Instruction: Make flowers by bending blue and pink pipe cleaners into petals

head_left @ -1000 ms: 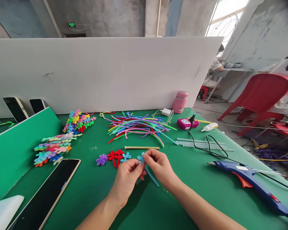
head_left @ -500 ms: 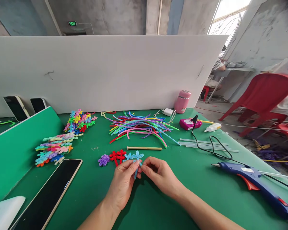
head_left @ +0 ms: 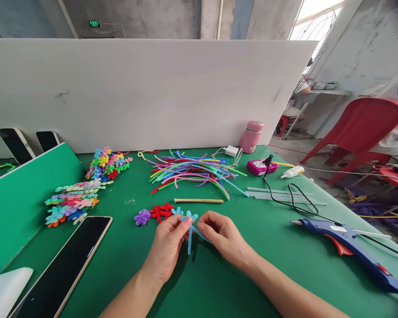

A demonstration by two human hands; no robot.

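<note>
Your left hand point(head_left: 167, 247) has its grip clamped, thumb against fingers, on the light-blue fuzzy flower with a straight stem point(head_left: 189, 216), held over the near middle of the green-topped bench point(head_left: 126, 251). The petals show above your thumb; the stem hangs below it. Your right hand point(head_left: 223, 236) is just beside, its thumb and fingers together on the light-blue fuzzy strand point(head_left: 200, 233) that slants out from the flower — your fingers hide part of that pinch, so its exact hold is hard to read.

Just beyond your left fingers sits a second light-blue fuzzy flower point(head_left: 177, 211); left of it lie the red fuzzy flowers with stems point(head_left: 162, 212), then a rounded purple fuzzy flower point(head_left: 142, 217). Behind them, a thin tan stick point(head_left: 199, 201) lies crosswise, and past it spreads a loose heap of many-coloured fuzzy stems point(head_left: 192, 172). To your right — well apart from your hands — lies a blue glue gun with a red trigger point(head_left: 345, 247).
</note>
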